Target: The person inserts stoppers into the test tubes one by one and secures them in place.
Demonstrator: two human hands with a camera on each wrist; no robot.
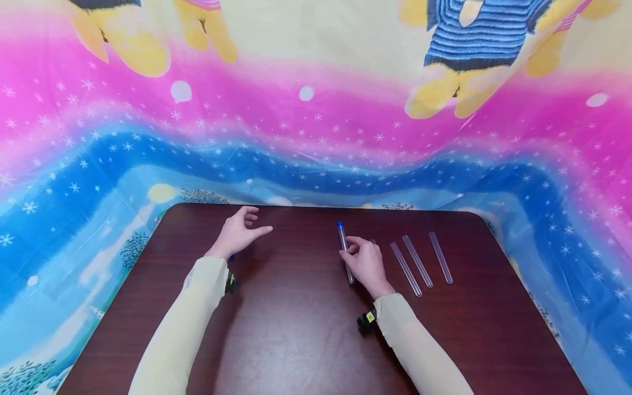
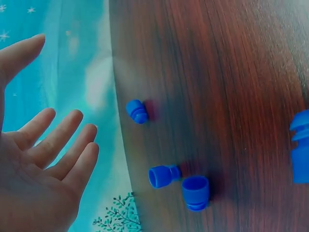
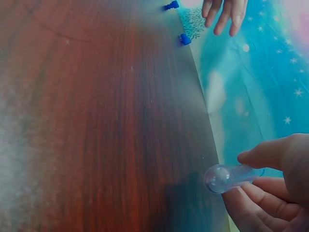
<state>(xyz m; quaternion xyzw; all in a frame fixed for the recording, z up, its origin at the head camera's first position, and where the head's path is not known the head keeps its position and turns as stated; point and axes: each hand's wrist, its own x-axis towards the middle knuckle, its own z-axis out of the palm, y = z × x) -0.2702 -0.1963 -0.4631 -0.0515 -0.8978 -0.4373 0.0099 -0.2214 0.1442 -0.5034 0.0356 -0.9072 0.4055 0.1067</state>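
My right hand (image 1: pixel 366 263) pinches a clear test tube (image 1: pixel 343 238) between thumb and fingers; a blue cap (image 1: pixel 340 224) sits on its far end. In the right wrist view the rounded bottom of the tube (image 3: pixel 219 180) points toward the camera. My left hand (image 1: pixel 237 233) is held above the left side of the table, thumb spread apart from the fingers, holding nothing. Loose blue caps (image 2: pixel 195 193) lie near it in the left wrist view, one more cap (image 2: pixel 137 111) farther along the table edge. The head view mostly hides them behind the left hand and wrist.
Right of my right hand, uncapped test tubes (image 1: pixel 417 261) lie on the dark wooden table (image 1: pixel 296 329); another tube end (image 1: pixel 373 241) peeks out behind that hand. A ridged blue piece (image 2: pixel 301 147) is cut off at the left wrist view's edge. A patterned cloth (image 1: pixel 306 137) hangs behind.
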